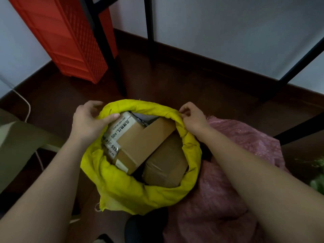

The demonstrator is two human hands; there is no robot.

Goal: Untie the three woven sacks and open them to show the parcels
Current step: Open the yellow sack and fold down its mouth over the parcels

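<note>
A yellow woven sack [122,186] stands on the dark floor with its mouth rolled down and wide. Inside lie several parcels: a long brown carton [145,139], a taped brown box [166,165] and a carton with a printed white label [119,130]. My left hand [89,120] grips the rolled rim at the far left, thumb inside. My right hand [192,118] pinches the rim at the far right. A pink woven sack [219,199] lies beside the yellow one on the right, partly under my right forearm; its mouth is not visible.
A red plastic drawer tower [70,37] stands at the back left. Black metal legs [149,27] rise behind the sack and at the right. A white cable [26,106] runs along the left floor. Something green [317,174] shows at the right edge.
</note>
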